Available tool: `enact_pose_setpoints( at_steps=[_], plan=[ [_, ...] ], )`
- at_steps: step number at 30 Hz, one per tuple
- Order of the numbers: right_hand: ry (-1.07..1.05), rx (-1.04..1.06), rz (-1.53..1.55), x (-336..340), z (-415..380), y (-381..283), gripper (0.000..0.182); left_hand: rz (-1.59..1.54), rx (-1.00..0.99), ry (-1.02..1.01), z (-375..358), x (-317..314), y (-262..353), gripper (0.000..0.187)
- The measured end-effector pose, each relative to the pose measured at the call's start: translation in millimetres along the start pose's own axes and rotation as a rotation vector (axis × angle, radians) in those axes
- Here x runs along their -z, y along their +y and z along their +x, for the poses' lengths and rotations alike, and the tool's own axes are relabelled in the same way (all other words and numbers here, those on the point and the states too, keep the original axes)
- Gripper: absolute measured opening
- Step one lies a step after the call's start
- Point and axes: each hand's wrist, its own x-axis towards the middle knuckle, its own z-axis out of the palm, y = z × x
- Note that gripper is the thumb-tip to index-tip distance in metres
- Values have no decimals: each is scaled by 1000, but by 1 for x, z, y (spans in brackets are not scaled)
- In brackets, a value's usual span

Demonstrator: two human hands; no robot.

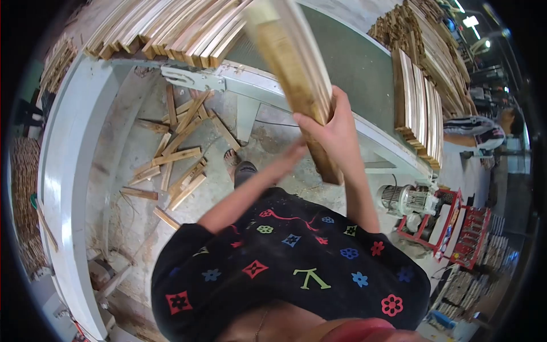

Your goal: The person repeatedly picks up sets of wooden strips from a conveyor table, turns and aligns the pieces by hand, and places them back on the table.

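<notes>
A stack of wooden strips (293, 74) stands tilted up in front of me, its upper end blurred by motion. My right hand (337, 126) is wrapped round the stack near its lower end, thumb across the broad face. Close beside that lower end is my left hand (293, 155), smeared by motion, with its fingers unclear. Beyond the held strips runs a machine table with a dark green belt (347, 57). A row of wooden strips (171, 28) lies side by side at the table's left, and another group of strips (419, 108) sits at its right end.
Loose wood offcuts (176, 145) lie scattered on the concrete floor near my foot (231, 158). A white metal frame (74, 142) curves along the left. At the right are an electric motor (407, 198), a red machine part (464, 236), tall wood stacks (430, 57) and another person (481, 131).
</notes>
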Motion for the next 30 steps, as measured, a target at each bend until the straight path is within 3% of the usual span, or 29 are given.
enact_pose_setpoints(
  at_steps=[1, 3, 5, 6, 7, 9, 12, 14, 17, 19, 22, 28, 30],
  plan=[
    [107, -65, -52, -9, -4, 15, 79, 44, 95, -13, 7, -22, -6, 93],
    [238, -218, -189, -8, -6, 27, 82, -354, 227, 44, 14, -56, -2, 93],
    [169, -303, 2, -3, -7, 78, 79, -588, 343, 110, 10, -64, -2, 94],
    [130, -338, 91, 3, -16, 97, 77, -715, 323, 77, 10, -52, -31, 97],
    [61, -464, 258, 14, -23, 87, 72, -734, 346, -1, 4, -42, -43, 101],
    [66, -465, 260, 2, -42, 98, 64, -708, 362, -106, -12, -31, -41, 109],
    [77, -483, 482, -23, -64, 100, 59, -975, 419, -154, -42, -28, -43, 110],
    [50, -504, 615, -37, -81, 98, 63, -900, 429, -79, -53, -37, -36, 111],
    [-11, -478, 702, -32, -92, 95, 72, -1014, 356, -115, -67, -31, -46, 88],
    [-14, -498, 718, -34, -94, 95, 68, -1087, 337, -130, -72, -27, -42, 76],
    [-35, -552, 706, -29, -91, 86, 67, -1041, 364, -100, -70, -20, -36, 78],
    [-81, -484, 606, -27, -77, 80, 70, -983, 348, -105, -67, -8, -30, 77],
    [50, -157, 232, -40, -70, 79, 81, -1061, 302, -186, -66, -1, -34, 73]
  ],
)
